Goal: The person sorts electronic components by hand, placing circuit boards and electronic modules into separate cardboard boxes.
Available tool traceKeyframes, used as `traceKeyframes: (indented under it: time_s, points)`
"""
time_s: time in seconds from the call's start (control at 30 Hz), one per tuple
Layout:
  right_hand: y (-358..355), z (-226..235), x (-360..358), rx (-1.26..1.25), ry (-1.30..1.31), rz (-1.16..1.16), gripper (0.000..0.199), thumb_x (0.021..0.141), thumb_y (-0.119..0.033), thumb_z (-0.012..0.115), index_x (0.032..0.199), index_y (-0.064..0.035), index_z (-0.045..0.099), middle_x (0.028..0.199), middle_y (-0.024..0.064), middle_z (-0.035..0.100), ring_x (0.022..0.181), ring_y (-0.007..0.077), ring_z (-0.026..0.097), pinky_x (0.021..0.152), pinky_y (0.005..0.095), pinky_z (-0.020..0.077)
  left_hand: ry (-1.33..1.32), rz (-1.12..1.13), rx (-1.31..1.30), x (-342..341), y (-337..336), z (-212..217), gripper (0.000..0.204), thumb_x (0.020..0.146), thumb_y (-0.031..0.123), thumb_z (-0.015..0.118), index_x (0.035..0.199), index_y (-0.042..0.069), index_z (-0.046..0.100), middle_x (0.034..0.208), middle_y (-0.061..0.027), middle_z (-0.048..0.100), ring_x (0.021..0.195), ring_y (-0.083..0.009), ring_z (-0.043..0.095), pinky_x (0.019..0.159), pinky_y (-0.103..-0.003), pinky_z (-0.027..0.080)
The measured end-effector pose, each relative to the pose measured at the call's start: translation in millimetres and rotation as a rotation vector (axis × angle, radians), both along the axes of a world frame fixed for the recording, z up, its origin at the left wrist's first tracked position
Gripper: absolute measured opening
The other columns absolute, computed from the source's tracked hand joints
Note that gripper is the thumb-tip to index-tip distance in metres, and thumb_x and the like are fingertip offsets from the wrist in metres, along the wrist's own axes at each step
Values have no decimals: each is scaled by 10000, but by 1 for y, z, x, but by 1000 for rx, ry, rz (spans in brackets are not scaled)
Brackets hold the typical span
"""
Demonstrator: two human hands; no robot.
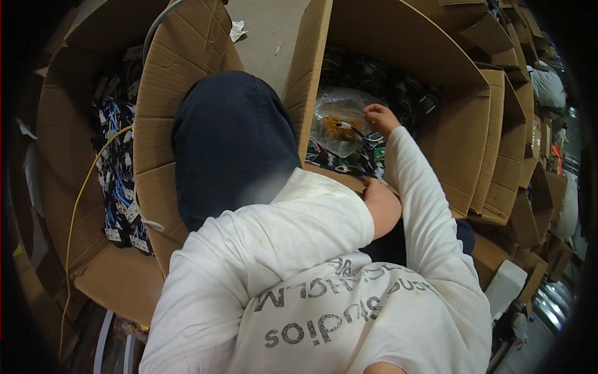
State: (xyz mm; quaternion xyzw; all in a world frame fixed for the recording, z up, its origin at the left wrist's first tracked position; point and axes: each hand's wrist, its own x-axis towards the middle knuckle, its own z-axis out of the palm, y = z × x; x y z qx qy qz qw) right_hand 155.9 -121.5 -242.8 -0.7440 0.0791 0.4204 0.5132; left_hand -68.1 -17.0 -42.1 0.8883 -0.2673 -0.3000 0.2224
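Note:
My right hand (382, 119) is over the open cardboard box on the right, its fingers closed at the edge of a clear plastic bag (339, 103). Inside that bag lies a bundle of yellow wire (339, 129). Below and around it are dark electronic parts (405, 90) with loose wires and connectors. My left forearm crosses in front of my body, and my left hand (381, 204) is at the near edge of the same box. Most of its fingers are hidden, so what they touch does not show.
On the left stands another cardboard box (156, 112), with small parts and blue and white wires (118, 156) beside its wall. A yellow cable (84, 193) hangs at the far left. My knee (233, 124) is between the boxes. More cardboard boxes (523, 124) stand at the right.

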Motion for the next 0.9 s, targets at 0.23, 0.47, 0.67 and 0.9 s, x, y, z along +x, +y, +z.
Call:
traceKeyframes:
  time_s: [0.23,0.47,0.67,0.9]
  points:
    - [-66,-31,-7,-256,-211,255,362,854,-72,712,1210,-46,651,1096,65,721,941,179,662,740,306,541,83,-68,-23,5,2,6,333,936,121,610,1240,59,731,1223,-135,728,1069,-360,700,949,-593,430]
    - [-21,-50,-38,-512,-413,898,613,740,-181,847,1249,-14,550,1244,215,672,1129,368,662,970,408,516,28,-49,-4,0,4,0,292,881,228,678,1118,69,740,1104,-124,755,1041,-299,721,903,-460,473]
    - [-86,-54,29,-976,59,839,519,794,-234,775,1257,-24,668,1160,228,710,1081,350,685,893,432,546,-5,-44,-48,4,-1,11,307,877,221,682,1140,67,724,1112,-122,749,1028,-294,718,891,-458,476]
    - [-142,-59,56,-1166,-239,507,511,832,-239,704,1299,-37,666,1229,198,705,1161,343,670,967,430,521,44,-15,-26,5,8,9,311,885,214,680,1160,71,713,1145,-122,735,1042,-298,709,890,-440,477]
